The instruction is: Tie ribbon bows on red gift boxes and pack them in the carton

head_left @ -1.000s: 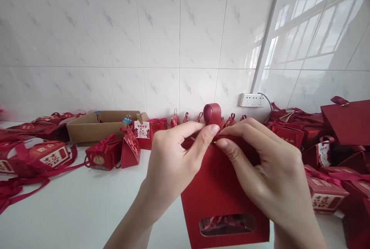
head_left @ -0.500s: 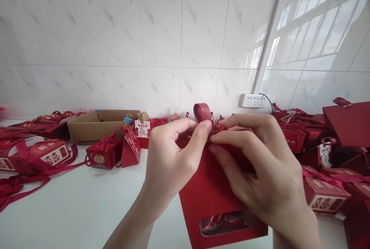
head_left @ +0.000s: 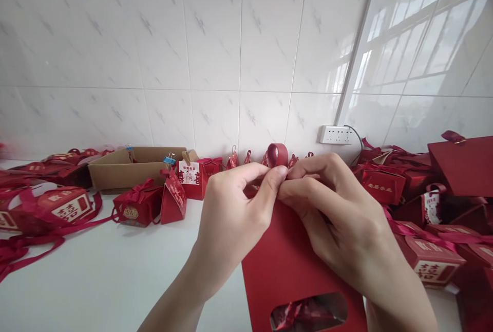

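Observation:
A red gift box (head_left: pixel 296 265) with an oval window low on its front stands between my hands, and red stuff shows through the window. At its top, a dark red strap loop (head_left: pixel 278 154) sticks up above my fingertips. My left hand (head_left: pixel 236 208) pinches the base of this loop between thumb and index finger. Fingers of my right hand (head_left: pixel 339 219) are closed at the same spot from the right, touching the left thumb. Whatever lies between the right fingertips is hidden.
Small red boxes with ribbons (head_left: pixel 140 203) stand to the left, before an open cardboard box (head_left: pixel 127 172) with clips. More red boxes (head_left: pixel 427 257) are piled at the right. A white power strip (head_left: pixel 336 134) is by the tiled wall behind the white table (head_left: pixel 115 280).
The strap loop has turned to face me more and shifted slightly right. The gift box has tilted, its window now lower in view. My right fingers have drawn closer to the left thumb.

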The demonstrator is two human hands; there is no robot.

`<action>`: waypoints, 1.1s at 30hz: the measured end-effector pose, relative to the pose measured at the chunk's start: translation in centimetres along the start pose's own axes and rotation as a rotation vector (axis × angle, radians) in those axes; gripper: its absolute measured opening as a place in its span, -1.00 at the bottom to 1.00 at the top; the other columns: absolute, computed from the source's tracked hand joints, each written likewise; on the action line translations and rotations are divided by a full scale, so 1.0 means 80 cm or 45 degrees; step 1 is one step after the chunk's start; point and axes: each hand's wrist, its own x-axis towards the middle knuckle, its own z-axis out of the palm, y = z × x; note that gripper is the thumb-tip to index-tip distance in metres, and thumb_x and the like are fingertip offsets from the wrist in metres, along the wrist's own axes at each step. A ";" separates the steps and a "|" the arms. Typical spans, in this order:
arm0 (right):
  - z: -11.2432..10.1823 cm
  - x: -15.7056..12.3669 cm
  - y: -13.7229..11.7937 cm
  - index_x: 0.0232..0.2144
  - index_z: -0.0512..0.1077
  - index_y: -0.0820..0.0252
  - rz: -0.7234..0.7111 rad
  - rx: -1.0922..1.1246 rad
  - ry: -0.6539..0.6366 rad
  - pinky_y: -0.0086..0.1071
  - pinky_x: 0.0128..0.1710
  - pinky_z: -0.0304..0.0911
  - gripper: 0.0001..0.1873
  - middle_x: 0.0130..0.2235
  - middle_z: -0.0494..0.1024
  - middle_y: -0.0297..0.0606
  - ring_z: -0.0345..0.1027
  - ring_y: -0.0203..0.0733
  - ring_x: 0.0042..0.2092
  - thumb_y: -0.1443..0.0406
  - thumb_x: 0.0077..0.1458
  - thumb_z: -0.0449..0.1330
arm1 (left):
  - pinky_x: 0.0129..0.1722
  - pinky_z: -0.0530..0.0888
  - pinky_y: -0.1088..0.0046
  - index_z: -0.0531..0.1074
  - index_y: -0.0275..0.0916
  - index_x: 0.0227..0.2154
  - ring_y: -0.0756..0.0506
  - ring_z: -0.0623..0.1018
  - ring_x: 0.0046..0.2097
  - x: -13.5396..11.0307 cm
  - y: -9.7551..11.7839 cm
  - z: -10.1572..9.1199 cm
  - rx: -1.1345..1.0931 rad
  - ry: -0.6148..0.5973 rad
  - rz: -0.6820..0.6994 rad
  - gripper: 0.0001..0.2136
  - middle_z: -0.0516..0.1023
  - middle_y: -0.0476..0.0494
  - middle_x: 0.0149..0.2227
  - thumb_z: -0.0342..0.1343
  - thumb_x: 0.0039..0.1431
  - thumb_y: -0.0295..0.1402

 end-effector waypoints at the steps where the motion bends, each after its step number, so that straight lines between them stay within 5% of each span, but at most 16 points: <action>1: 0.000 0.001 0.000 -0.28 0.36 0.11 0.010 0.009 0.003 -0.39 -0.32 0.35 -0.80 -0.21 0.31 -0.22 0.35 -0.27 -0.24 0.47 0.16 0.01 | -0.68 0.17 0.65 0.42 -0.26 -0.62 0.13 0.27 -0.63 0.000 0.000 0.000 0.010 0.005 0.000 -0.72 0.32 0.10 -0.70 0.05 0.17 -0.31; 6: 0.002 0.004 -0.001 -0.28 0.33 0.16 0.079 0.022 0.114 -0.32 -0.20 0.35 -0.90 -0.22 0.36 -0.21 0.34 -0.19 -0.16 0.40 0.11 0.12 | -0.70 0.15 0.64 0.42 -0.26 -0.63 0.13 0.24 -0.65 0.001 -0.001 -0.002 0.079 0.065 -0.001 -0.71 0.31 0.10 -0.72 0.05 0.16 -0.28; 16: 0.002 0.002 -0.007 -0.30 0.39 0.12 0.022 -0.167 0.181 -0.35 -0.27 0.38 -0.91 -0.21 0.38 -0.21 0.37 -0.21 -0.20 0.38 0.13 0.12 | -0.70 0.20 0.61 0.44 -0.24 -0.60 0.09 0.29 -0.63 -0.001 0.001 -0.005 0.151 0.111 0.010 -0.72 0.37 0.06 -0.68 0.03 0.18 -0.27; 26: -0.002 -0.005 -0.004 -0.28 0.40 0.11 -0.057 -0.291 0.114 -0.38 -0.26 0.34 -0.85 -0.12 0.42 -0.22 0.37 -0.21 -0.17 0.43 0.11 0.12 | -0.72 0.17 0.58 0.37 -0.23 -0.62 0.10 0.23 -0.67 -0.004 0.000 -0.001 0.133 0.151 0.029 -0.72 0.26 0.10 -0.72 0.03 0.18 -0.27; 33: 0.000 0.002 0.003 -0.25 0.40 0.13 0.058 0.082 0.201 -0.36 -0.20 0.35 -0.86 -0.19 0.44 -0.22 0.38 -0.20 -0.14 0.40 0.11 0.12 | -0.71 0.16 0.58 0.37 -0.24 -0.61 0.10 0.23 -0.66 -0.002 -0.001 -0.003 0.144 0.115 0.067 -0.73 0.26 0.09 -0.71 0.03 0.18 -0.29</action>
